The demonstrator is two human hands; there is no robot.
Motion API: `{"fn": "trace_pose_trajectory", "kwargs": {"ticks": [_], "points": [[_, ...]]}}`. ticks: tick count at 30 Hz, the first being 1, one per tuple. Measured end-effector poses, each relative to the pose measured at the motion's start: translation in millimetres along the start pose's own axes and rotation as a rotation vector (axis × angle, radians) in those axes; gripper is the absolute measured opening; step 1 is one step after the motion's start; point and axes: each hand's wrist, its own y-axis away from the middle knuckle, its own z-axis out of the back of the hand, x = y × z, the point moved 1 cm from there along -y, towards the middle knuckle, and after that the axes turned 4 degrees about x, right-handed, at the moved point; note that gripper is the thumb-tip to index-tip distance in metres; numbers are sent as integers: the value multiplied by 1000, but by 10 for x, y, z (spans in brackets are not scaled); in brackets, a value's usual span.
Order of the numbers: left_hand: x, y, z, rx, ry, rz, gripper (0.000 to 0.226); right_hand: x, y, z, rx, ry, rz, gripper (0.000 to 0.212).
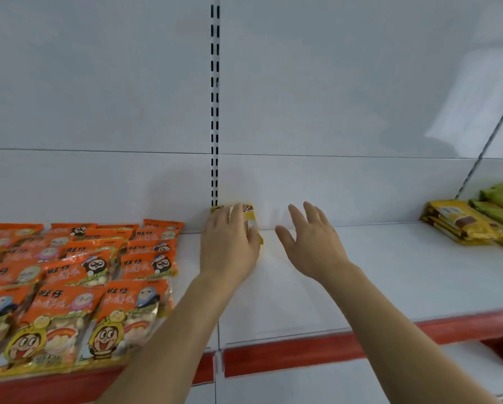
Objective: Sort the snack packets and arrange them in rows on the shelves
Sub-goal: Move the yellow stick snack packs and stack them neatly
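Nearest me, rows of orange snack packets point(78, 290) lie overlapping on the left of the white shelf point(390, 275). Further in, my right hand point(311, 243) hovers released, fingers spread, holding nothing. Just beside it, my left hand point(230, 243) lies over a yellow packet point(249, 212) at the back wall, fingers draped on it; I cannot tell whether they grip. Far right sit yellow and green packets point(477, 220).

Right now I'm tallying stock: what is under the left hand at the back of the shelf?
A yellow snack packet lies under the left hand on the white shelf. Only its top and right edges show; the rest is covered.
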Motion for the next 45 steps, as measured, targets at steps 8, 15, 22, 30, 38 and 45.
{"fn": "trace_pose_trajectory", "kwargs": {"ticks": [8, 15, 22, 30, 38, 45], "points": [[-1048, 157, -416, 89, -121, -132, 63, -1010, 470, 358, -52, 127, -95, 69], [-2269, 186, -1031, 139, -90, -146, 67, -2385, 765, 756, -43, 117, -175, 70], [-3177, 4, -1613, 232, -85, -191, 64, -3594, 667, 1013, -74, 79, -290, 66], [-3778, -530, -2148, 411, 116, -169, 56, -4263, 189, 989, -42, 77, -273, 71], [-4033, -1169, -2800, 549, 513, 120, 44, -4661, -342, 955, 74, -27, -253, 79], [-4345, -1340, -3004, 492, 493, 272, 42, -4889, -697, 885, 164, -130, -192, 59]]}}
